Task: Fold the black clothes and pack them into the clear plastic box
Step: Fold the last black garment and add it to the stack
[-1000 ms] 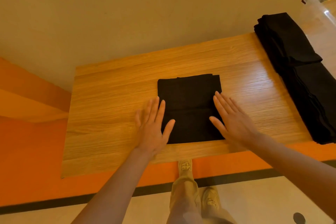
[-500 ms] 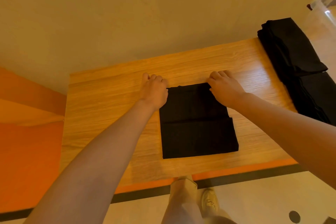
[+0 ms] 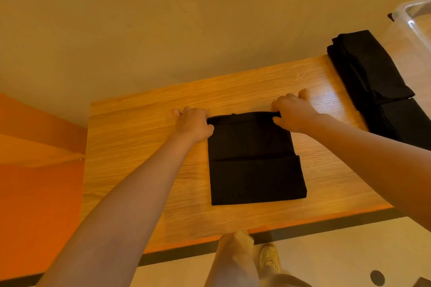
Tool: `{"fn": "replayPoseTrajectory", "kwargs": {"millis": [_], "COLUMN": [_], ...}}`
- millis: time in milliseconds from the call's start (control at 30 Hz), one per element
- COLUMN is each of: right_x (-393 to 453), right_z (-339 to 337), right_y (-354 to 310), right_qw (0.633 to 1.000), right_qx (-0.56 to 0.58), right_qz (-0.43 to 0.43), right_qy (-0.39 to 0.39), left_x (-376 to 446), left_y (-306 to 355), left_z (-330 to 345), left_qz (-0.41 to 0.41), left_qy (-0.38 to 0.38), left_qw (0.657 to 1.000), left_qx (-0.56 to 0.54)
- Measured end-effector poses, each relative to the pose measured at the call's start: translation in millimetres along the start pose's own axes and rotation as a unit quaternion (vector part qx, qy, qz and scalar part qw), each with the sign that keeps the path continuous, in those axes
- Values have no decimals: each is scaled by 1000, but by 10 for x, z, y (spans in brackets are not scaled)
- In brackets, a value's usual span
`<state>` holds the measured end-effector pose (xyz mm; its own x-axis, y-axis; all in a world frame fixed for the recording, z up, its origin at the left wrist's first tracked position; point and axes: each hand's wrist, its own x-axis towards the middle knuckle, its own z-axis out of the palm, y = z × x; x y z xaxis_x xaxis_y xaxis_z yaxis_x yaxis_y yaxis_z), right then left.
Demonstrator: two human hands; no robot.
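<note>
A black garment [image 3: 254,163], folded into a rectangle, lies in the middle of the wooden table [image 3: 140,147]. My left hand [image 3: 193,123] grips its far left corner, and my right hand [image 3: 293,114] grips its far right corner. The far edge between the hands is lifted a little off the table. A pile of black clothes [image 3: 377,86] lies along the table's right side. The clear plastic box [image 3: 412,14] stands at the far right, only partly in view.
The table backs onto a beige wall. An orange surface lies to the left of the table. My legs and a shoe show below the near edge, above a light floor with a dark round spot at the lower right.
Both hands went from lying flat beside the garment's near part to its far corners and closed on them. The far edge has risen slightly.
</note>
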<state>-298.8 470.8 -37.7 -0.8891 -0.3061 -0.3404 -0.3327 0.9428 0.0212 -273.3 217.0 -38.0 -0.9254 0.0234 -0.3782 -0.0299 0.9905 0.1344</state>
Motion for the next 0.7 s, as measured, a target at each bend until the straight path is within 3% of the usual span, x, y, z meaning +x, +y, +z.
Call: {"fn": "replayPoseTrajectory", "kwargs": {"millis": [200, 400, 700], "right_x": [-261, -827, -1627], "right_z": [6, 34, 542], "right_y": [169, 181, -22], "right_qw": [985, 960, 941], "right_qx": [95, 102, 57], "right_qz": [-2, -85, -164], "right_qy": [147, 246, 290], "left_x": [-192, -689, -1511], "left_y": [-29, -81, -210], "left_z": [-99, -50, 572], "left_qz": [-9, 23, 161], "left_qy": [86, 165, 242], "left_qw": [987, 969, 952], "left_qx": [-132, -185, -94]}}
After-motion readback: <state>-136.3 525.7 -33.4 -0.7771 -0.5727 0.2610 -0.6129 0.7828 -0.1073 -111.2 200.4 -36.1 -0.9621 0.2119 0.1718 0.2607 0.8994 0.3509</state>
